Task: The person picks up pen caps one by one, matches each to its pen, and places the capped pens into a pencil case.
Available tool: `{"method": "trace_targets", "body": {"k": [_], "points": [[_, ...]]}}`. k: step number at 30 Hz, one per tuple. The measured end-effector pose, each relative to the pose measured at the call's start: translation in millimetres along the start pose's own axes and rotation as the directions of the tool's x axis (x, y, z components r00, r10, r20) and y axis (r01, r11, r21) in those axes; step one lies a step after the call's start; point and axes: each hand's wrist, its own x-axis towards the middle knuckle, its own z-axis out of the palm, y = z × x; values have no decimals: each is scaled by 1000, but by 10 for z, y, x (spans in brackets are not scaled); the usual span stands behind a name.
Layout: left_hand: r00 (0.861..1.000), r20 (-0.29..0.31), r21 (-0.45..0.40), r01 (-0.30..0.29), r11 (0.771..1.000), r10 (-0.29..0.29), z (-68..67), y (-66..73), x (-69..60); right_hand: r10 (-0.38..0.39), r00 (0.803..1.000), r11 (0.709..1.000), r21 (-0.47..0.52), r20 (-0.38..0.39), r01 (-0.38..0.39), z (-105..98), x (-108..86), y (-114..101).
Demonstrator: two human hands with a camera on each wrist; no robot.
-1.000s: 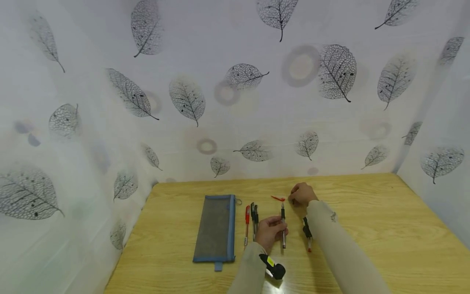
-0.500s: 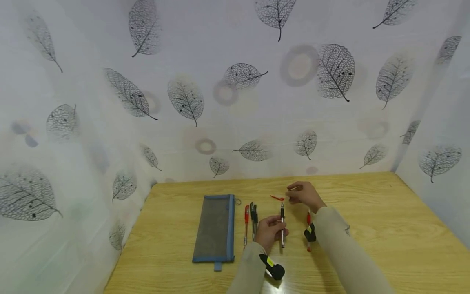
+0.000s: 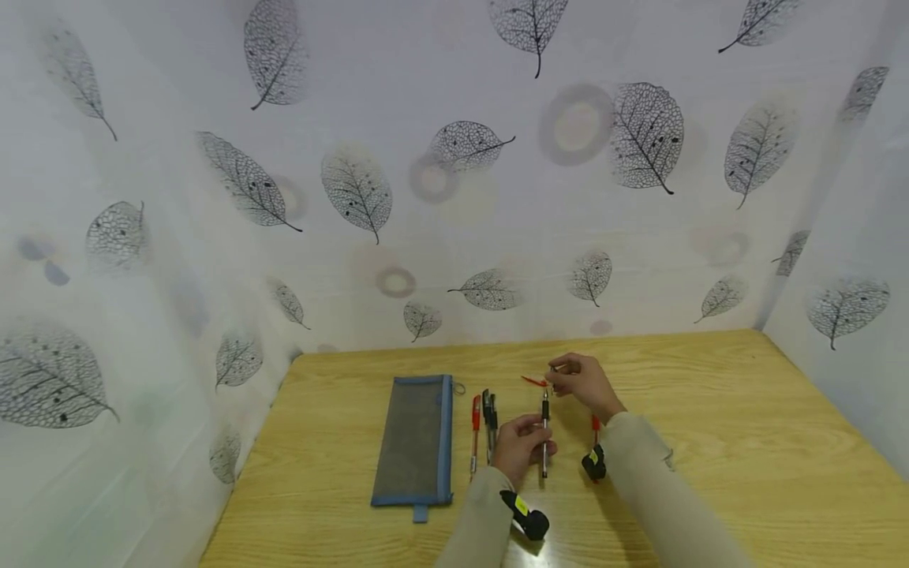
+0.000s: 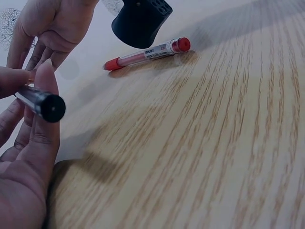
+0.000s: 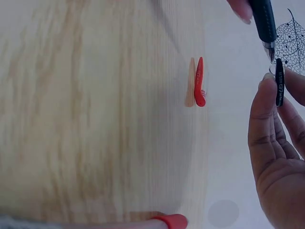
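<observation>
My left hand (image 3: 521, 451) pinches an uncapped black pen (image 3: 545, 410) by its clear barrel, the point facing away from me. In the left wrist view the pen's dark end (image 4: 51, 108) shows between thumb and fingers. My right hand (image 3: 585, 386) pinches a black pen cap (image 5: 279, 82) between thumb and fingertips. The cap is right at the metal pen tip (image 5: 270, 50); whether they touch, I cannot tell. On the table just beyond lies a loose red pen cap (image 5: 199, 83). A red pen (image 4: 147, 56) lies under my right forearm.
Left of my left hand lie a capped red pen (image 3: 476, 430) and two black pens (image 3: 489, 410). Farther left is a grey mesh pouch (image 3: 412, 442) with blue edging. A leaf-patterned curtain (image 3: 490, 221) rises behind the wooden table (image 3: 746, 426).
My right hand has moved left with the black cap, up to the pen's tip. My left hand and its pen have stayed almost in place.
</observation>
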Motion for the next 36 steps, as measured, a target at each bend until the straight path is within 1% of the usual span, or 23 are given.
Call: {"method": "trace_targets", "body": {"k": [2,5,7,8,12,14,15,19,22,26,28,30,34,36], "points": [[1000,0,-5,-7,1000,7,5,-8,5,0,1000,1000,6,3,0,13,1,0],[1000,8,-11,-27,1000,27,3,-28,13,-21,999,1000,23,28,20,30,-19,-22],[999,13,-10,-37,999,37,-2,-32,15,-23,999,999,36,46,22,44,-67,-106],[999,17,-10,-41,999,41,-7,-34,19,-26,998,999,42,50,24,50,-70,-107],[999,19,-14,-46,999,46,-24,-30,25,-27,998,999,29,57,26,65,-73,-75],[998,16,-19,-54,998,54,-29,-27,23,-30,998,999,28,51,28,70,-49,12],[998,13,-21,-63,998,63,-31,-28,23,-32,998,999,24,52,31,73,-60,14],[996,-28,-16,-83,996,82,-20,-15,-2,-31,998,999,46,49,29,97,-106,15],[993,-85,-1,-79,997,79,9,1,-40,-42,998,997,68,35,40,120,-130,16],[983,-162,5,-84,996,84,67,14,-97,-62,998,994,92,-3,62,165,-154,2],[978,-191,-18,-88,996,83,96,15,-119,-70,997,992,102,-22,72,189,-168,-8],[975,-203,-52,-101,994,88,119,13,-142,-93,995,989,109,-27,96,207,-186,-14],[974,-202,-143,-131,981,101,149,23,-200,-140,990,975,170,-24,142,226,-240,-18],[973,-199,-171,-148,974,112,155,24,-230,-155,988,966,208,-17,155,229,-264,-10]]}}
